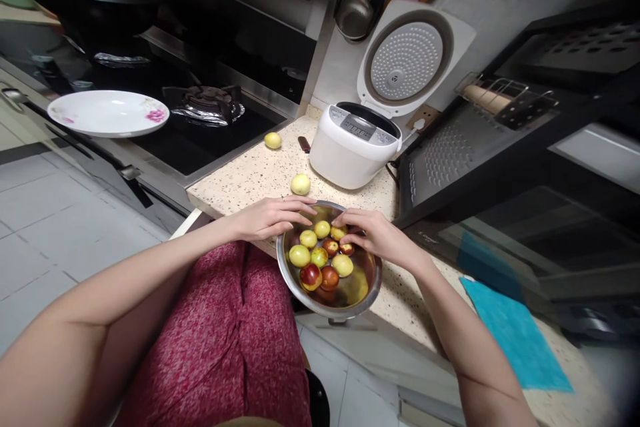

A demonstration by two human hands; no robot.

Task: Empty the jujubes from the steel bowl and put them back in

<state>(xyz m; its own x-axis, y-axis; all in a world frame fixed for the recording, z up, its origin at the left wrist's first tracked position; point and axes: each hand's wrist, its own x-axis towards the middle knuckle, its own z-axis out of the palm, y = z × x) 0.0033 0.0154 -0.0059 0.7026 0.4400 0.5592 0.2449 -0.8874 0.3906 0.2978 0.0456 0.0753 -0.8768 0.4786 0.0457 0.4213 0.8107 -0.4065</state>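
Observation:
A steel bowl [367, 303] at the counter's front edge holds liquid, probably water, and several yellow-green and red-brown fruits that look like jujubes [299, 256]. My left hand [273, 218] lies at the bowl's left rim, fingers stretched out over it, holding nothing. Inside the bowl, my right hand [370, 232] has its fingers and thumb curled about a yellow jujube [339, 232] near the far right side. That fruit is partly hidden by the fingers. Two more yellow-green jujubes, one close by [301, 184] and one farther back [273, 140], lie on the counter.
Behind the bowl stands a white rice cooker [345, 153] with its lid raised. A small dark-handled tool [304, 144] lies beside it. A floral plate [107, 113] and a wok [85, 0] are on the stove at left. At right are a black rack [430, 213] and a blue cloth [515, 340].

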